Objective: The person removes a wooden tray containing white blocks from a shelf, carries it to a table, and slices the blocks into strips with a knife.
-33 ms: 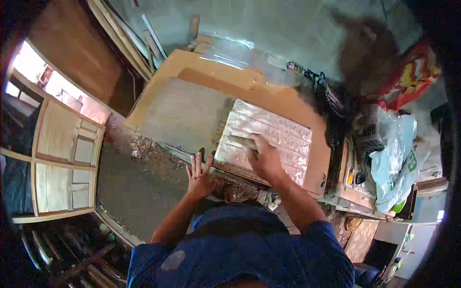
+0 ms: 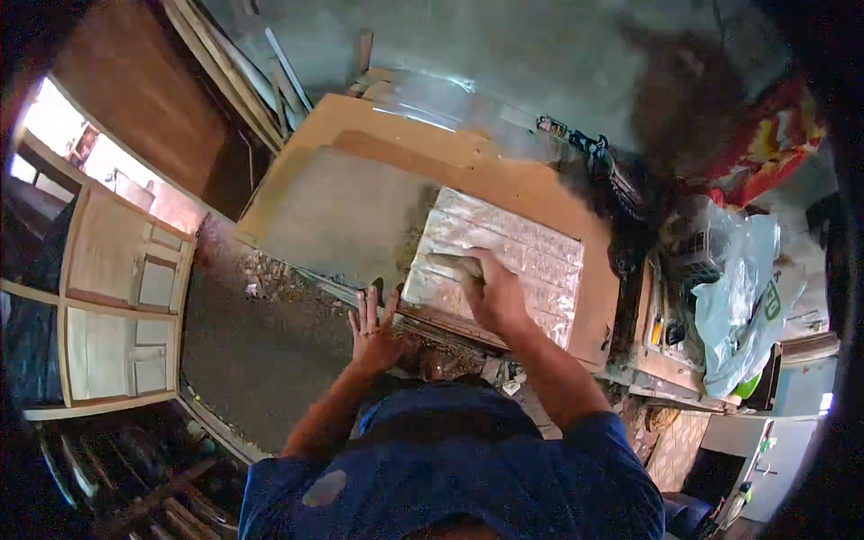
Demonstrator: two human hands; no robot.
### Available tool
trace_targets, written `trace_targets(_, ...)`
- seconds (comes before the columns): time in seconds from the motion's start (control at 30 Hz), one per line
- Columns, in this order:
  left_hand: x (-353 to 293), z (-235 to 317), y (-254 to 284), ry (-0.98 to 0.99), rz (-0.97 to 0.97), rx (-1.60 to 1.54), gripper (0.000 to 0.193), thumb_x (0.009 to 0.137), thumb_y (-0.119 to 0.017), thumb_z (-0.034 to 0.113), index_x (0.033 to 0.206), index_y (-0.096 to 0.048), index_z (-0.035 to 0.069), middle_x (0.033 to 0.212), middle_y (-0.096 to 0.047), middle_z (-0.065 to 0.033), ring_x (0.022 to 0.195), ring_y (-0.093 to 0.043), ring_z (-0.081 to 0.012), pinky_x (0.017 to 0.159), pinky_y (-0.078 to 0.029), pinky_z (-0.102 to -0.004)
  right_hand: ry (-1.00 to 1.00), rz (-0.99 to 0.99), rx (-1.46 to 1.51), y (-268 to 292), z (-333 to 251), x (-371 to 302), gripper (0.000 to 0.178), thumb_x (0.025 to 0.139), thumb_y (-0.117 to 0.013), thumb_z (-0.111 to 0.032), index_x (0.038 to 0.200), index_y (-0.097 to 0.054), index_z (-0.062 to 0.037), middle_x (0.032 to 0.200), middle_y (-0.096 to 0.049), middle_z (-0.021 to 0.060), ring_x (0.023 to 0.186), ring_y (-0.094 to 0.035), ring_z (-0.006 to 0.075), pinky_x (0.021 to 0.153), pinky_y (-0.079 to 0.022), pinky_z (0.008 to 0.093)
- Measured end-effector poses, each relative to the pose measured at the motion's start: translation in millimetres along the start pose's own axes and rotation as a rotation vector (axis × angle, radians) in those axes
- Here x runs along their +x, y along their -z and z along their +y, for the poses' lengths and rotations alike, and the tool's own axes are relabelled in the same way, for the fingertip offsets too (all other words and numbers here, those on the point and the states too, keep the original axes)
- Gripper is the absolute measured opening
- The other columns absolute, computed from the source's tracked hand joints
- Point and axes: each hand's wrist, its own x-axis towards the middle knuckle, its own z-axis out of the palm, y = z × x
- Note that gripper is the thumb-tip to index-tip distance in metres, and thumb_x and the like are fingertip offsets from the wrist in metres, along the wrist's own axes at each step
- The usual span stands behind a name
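We saw a tan table across the frame's middle, and on it, just right of centre, a silvery panel.

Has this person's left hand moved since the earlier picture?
No, not visibly: judged against the tan board, the left hand shows at the same spot along its near edge.

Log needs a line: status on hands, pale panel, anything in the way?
Left hand open, near pale panel corner. Right hand over panel, gripping small blurred item. Panel lies on brown board. Plastic bag off right, not in the way.
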Motion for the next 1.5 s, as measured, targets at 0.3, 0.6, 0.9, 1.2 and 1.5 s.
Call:
trace_targets(0.3, 2, -15, -17, -0.047, 0.069, 0.048, 0.097, 0.081, -0.073, 0.055, 0.158, -0.027, 0.017, 0.162, -0.014, -0.0296, 0.145, -0.013, -0.0602, 0.114, -0.014, -0.0711, -0.286, 0.289, -0.002, 28, 36, 22, 0.024, 0.094, -0.064, -0.016, 0.114, -0.054, -0.0066, 0.085, -0.066, 0.0237, 0.075, -0.065, 0.0455, 0.065, -0.052, 0.0476)
trace_targets(0.6, -1, -7, -5, -0.044, 0.030, -0.030, 0.096, 0.080, -0.078, 0.039, 0.158, -0.027, 0.016, 0.164, -0.009, -0.0257, 0.149, -0.005, -0.0555, 0.112, -0.017, -0.0729, -0.329, 0.230, -0.126, 64, 76, -19, 0.020, 0.097, -0.065, -0.022, 0.105, -0.058, -0.0049, 0.083, -0.067, 0.0174, 0.071, -0.066, 0.0311, 0.066, -0.051, 0.0405)
trace_targets(0.9, 2, -10, -11, -0.058, 0.004, 0.046, 0.098, 0.080, -0.077, 0.041, 0.159, -0.025, 0.016, 0.164, -0.005, -0.0285, 0.147, -0.005, -0.0581, 0.112, -0.018, -0.0722, -0.400, 0.432, 0.038, 88, 103, -59, 0.019, 0.100, -0.061, -0.020, 0.105, -0.057, -0.0029, 0.080, -0.057, 0.0096, 0.074, -0.053, 0.0178, 0.069, -0.046, 0.0330)
trace_targets(1.2, 0, -4, -6, -0.057, 0.014, 0.051, 0.098, 0.078, -0.078, 0.037, 0.158, -0.026, 0.013, 0.162, -0.004, -0.0314, 0.146, -0.006, -0.0602, 0.113, -0.016, -0.0715, -0.431, 0.448, -0.158, 124, 96, -66, 0.018, 0.102, -0.056, -0.023, 0.102, -0.055, -0.0052, 0.085, -0.060, 0.0152, 0.075, -0.057, 0.0302, 0.071, -0.046, 0.0392)
trace_targets(1.5, 3, 0, -6, -0.073, 0.048, 0.020, 0.096, 0.079, -0.079, 0.032, 0.156, -0.028, 0.008, 0.161, -0.006, -0.0334, 0.146, -0.006, -0.0602, 0.114, -0.015, -0.0700, -0.544, 0.400, -0.229, 139, 101, -87, 0.019, 0.099, -0.063, -0.021, 0.108, -0.057, -0.0051, 0.087, -0.065, 0.0135, 0.075, -0.060, 0.0253, 0.069, -0.048, 0.0353)
